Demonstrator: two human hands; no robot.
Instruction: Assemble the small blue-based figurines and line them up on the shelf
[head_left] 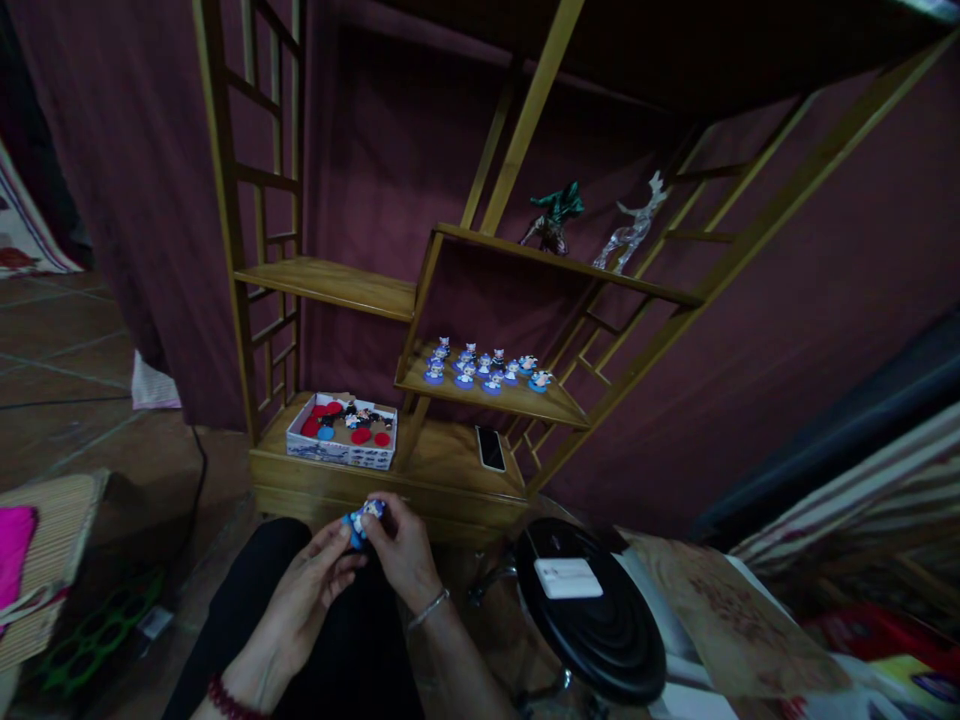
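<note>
Above my knees I hold a small figurine (370,512) with a purple-and-white head, and a blue round base (355,532) at its lower left. My right hand (401,550) pinches the figurine's body from the right. From the left, the thumb and fingers of my left hand (311,580) grip the blue base. Fingers hide part of the figurine, so I cannot tell whether it is fully seated on the base. Just beyond my hands, an open box (341,455) on the bottom shelf contains red and blue discs and several dark figurines.
Several figurines (466,375) on coloured bases stand in rows on the middle shelf (517,400). A phone (491,449) lies below them. Higher up are a dark green statue (559,215) and a clear deer figure (632,230). A black stool (592,625) bearing a white box (568,578) is at right.
</note>
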